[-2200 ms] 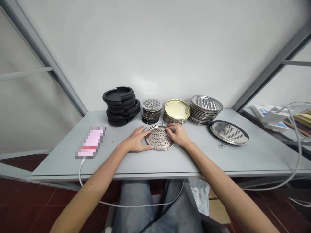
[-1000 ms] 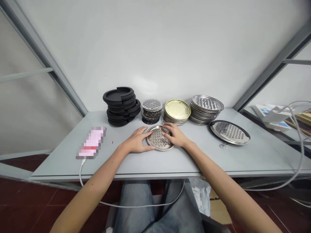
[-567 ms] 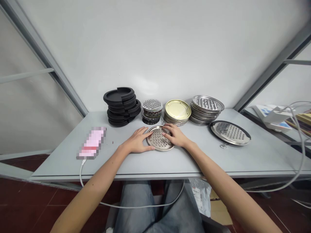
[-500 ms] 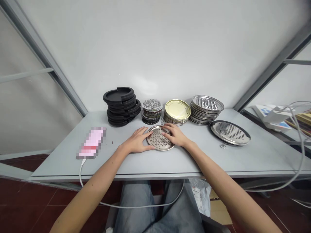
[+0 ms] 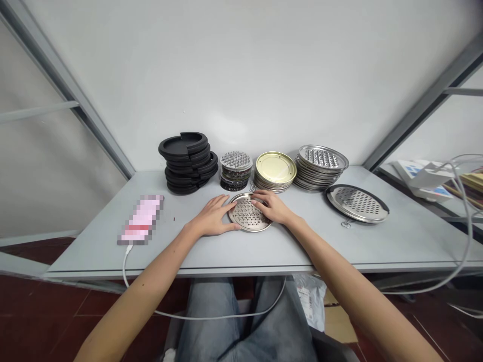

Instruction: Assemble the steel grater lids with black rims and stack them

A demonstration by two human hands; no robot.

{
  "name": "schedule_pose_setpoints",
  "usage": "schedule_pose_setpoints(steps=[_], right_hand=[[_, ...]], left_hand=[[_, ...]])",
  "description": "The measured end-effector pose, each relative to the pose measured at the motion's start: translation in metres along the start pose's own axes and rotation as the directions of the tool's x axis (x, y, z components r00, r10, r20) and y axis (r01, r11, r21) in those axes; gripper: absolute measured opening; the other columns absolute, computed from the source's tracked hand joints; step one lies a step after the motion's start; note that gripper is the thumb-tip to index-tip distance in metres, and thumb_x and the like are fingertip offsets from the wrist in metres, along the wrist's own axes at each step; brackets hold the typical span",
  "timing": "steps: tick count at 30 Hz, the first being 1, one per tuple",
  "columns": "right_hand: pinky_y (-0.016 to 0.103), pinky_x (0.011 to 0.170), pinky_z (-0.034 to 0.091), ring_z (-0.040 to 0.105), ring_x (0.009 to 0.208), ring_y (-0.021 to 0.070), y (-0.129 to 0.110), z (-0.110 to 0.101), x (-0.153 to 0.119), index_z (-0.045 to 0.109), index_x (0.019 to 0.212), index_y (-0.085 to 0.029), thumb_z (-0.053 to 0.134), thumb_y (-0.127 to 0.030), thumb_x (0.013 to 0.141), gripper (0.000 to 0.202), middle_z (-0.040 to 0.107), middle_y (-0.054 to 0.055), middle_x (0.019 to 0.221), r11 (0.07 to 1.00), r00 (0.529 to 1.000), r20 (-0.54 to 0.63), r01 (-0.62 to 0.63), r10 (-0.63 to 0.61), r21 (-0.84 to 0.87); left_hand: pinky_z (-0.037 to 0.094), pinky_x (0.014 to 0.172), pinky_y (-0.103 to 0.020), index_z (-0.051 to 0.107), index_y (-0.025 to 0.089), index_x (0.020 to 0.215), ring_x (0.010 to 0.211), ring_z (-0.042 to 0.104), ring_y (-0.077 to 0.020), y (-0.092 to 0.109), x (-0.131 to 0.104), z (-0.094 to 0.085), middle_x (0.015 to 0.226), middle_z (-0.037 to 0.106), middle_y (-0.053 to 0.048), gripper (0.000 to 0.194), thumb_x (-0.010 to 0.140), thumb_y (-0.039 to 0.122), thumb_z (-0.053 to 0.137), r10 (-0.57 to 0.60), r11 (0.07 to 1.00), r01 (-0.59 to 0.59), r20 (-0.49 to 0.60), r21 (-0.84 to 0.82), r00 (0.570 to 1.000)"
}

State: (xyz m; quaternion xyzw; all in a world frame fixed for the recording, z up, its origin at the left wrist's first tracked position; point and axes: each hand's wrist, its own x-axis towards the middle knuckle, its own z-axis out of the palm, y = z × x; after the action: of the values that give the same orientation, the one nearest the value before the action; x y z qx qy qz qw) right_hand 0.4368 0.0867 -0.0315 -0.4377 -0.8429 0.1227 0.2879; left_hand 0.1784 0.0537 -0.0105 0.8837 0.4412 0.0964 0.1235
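Note:
A round metal grater disc [image 5: 249, 213] with a raised rim lies flat on the table in front of me. My left hand [image 5: 213, 217] rests at its left edge, fingers stretched and spread, with a fingertip on the rim and the thumb near the lower left edge. From the right, my right hand [image 5: 274, 207] has its bent fingers over the far rim and its thumb on the grating face. Just behind the disc stand a stack of small grater plates [image 5: 236, 160] and a stack of cream-gold round plates [image 5: 276, 167].
Black ring-shaped holders [image 5: 184, 163] are piled at the back left. Larger metal graters [image 5: 322, 160] form a stack at the back right. Nearer, an oval grater with a black edge [image 5: 358, 203] has a wire loop by it. A phone [image 5: 141, 219] trails a white cable [image 5: 125, 266].
Both hands stay around the grater disc, with barely any finger movement. The whole view has shifted very slightly.

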Motion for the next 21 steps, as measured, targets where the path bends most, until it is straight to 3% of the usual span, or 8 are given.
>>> schedule_pose_setpoints(steps=[21], right_hand=[[0.042, 0.099, 0.046, 0.062, 0.11, 0.027, 0.0038, 0.003, 0.0012, 0.074, 0.11, -0.019, 0.045, -0.04, 0.095, 0.038, 0.067, 0.012, 0.12, 1.0, 1.0, -0.012, -0.017, 0.017, 0.015]], left_hand=[[0.022, 0.117, -0.05, 0.043, 0.022, 0.145, 0.144, 0.023, -0.036, -0.0006, 0.0006, 0.0001, 0.156, 0.029, -0.015, 0.09, 0.074, 0.076, 0.056, -0.006, 1.0, 0.006, -0.009, -0.023, 1.0]])
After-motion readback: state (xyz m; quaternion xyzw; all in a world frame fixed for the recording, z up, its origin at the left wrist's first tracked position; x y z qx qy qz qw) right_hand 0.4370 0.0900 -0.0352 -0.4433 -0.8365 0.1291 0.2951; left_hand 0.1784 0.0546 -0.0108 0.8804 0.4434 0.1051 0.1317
